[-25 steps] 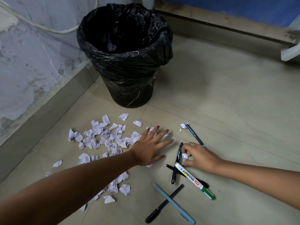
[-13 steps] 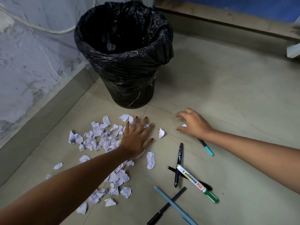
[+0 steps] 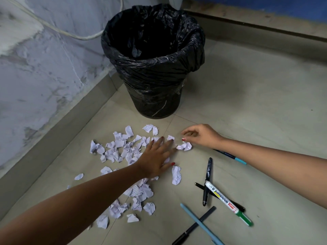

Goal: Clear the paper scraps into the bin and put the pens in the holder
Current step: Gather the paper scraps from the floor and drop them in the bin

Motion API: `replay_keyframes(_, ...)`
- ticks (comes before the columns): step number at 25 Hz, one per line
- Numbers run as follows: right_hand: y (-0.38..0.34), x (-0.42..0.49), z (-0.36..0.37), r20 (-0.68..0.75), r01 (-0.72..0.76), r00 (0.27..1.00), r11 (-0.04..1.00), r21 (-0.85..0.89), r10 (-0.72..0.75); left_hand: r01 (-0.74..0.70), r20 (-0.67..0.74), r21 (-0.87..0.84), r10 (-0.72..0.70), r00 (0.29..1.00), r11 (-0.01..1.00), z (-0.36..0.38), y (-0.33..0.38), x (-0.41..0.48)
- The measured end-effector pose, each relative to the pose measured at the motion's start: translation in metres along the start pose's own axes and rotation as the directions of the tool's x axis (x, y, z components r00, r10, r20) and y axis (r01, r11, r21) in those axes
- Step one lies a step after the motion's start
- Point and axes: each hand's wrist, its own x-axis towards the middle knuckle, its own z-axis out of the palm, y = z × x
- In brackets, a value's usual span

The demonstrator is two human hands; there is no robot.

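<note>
Several white paper scraps (image 3: pixel 122 151) lie scattered on the tiled floor in front of a bin (image 3: pixel 153 64) lined with a black bag. My left hand (image 3: pixel 157 158) rests flat on the scraps, fingers spread. My right hand (image 3: pixel 201 136) hovers just right of it, fingers loosely curled, thumb beside a crumpled scrap (image 3: pixel 184 146). Pens lie to the right: a green-capped whiteboard marker (image 3: pixel 228 203) across a dark pen (image 3: pixel 207 181), a light blue pen (image 3: pixel 201 225) crossing a black pen (image 3: pixel 193 227), and a teal-tipped pen (image 3: pixel 235 158) partly under my right forearm. No holder is in view.
A marbled wall (image 3: pixel 35 76) with a skirting strip runs along the left, with a white cable (image 3: pixel 70 35) hanging across it. A raised ledge (image 3: pixel 256 23) borders the floor behind the bin. Bare tiles (image 3: pixel 256 103) stretch to the right of the bin.
My right hand has left the pens and moved up and left to the scraps near my left hand. My left hand has slid left, pushing scraps together.
</note>
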Motion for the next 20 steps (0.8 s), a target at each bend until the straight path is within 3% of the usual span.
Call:
replay_keyframes(3, -0.004, -0.003, 0.014, 0.032, 0.070, 0.997, 0.985, -0.160, -0.066, -0.020, -0.022, -0.223, 0.015, 1.000, 0.975, -0.013, -0.016, -0.033)
replay_keyframes(6, -0.010, -0.007, 0.070, 0.104, 0.101, 0.992, 0.955, -0.279, -0.074, 0.147, -0.154, -0.399, -0.224, 0.962, 0.905, -0.027, -0.062, -0.076)
replay_keyframes(8, -0.029, -0.015, 0.115, 0.162, 0.226, 0.970, 0.927, -0.301, -0.184, 0.344, -0.199, -0.401, -0.447, 0.872, 0.849, -0.031, -0.101, -0.105)
replay_keyframes(10, -0.056, -0.015, 0.139, 0.179, 0.351, 0.929, 0.924, -0.151, -0.324, 0.588, -0.118, -0.371, -0.664, 0.738, 0.719, -0.031, -0.129, -0.122)
replay_keyframes(12, -0.069, 0.013, 0.141, 0.038, 0.408, 0.913, 0.908, -0.097, -0.406, 0.696, -0.065, -0.392, -0.772, 0.632, 0.602, -0.028, -0.142, -0.123)
replay_keyframes(14, -0.068, 0.053, 0.128, -0.134, 0.336, 0.925, 0.929, -0.154, -0.356, 0.690, -0.072, -0.472, -0.804, 0.590, 0.549, -0.025, -0.142, -0.107)
replay_keyframes(15, -0.064, 0.069, 0.121, -0.166, 0.290, 0.931, 0.936, -0.202, -0.324, 0.674, -0.077, -0.485, -0.795, 0.602, 0.557, -0.022, -0.137, -0.095)
replay_keyframes(17, -0.060, 0.090, 0.125, -0.098, 0.292, 0.937, 0.905, -0.310, -0.336, 0.594, -0.082, -0.515, -0.725, 0.684, 0.619, -0.017, -0.120, -0.069)
replay_keyframes(20, -0.077, 0.087, 0.161, 0.120, 0.450, 0.893, 0.871, -0.197, -0.434, 0.422, -0.043, -0.635, -0.574, 0.818, 0.647, -0.022, -0.101, -0.056)
